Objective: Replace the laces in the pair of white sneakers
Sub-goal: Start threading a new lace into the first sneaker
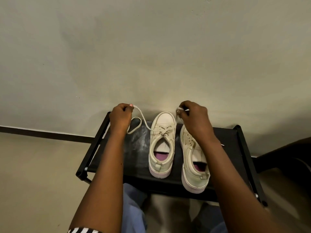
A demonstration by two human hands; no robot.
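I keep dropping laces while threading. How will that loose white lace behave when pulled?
Probably floppy: the lace sags and loops on the black bench below the left hand. Likely light, since pinched fingers hold it. It may snag at the left sneaker.

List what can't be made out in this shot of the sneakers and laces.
- Head view: the lace end in the left hand is hidden inside the closed grip.
- Head view: the right hand covers the right sneaker toe and front eyelets; what its grip pinches is too small to tell.
- Head view: the forearms hide parts of the black rack; the frame's bottom edge cuts off the legs.
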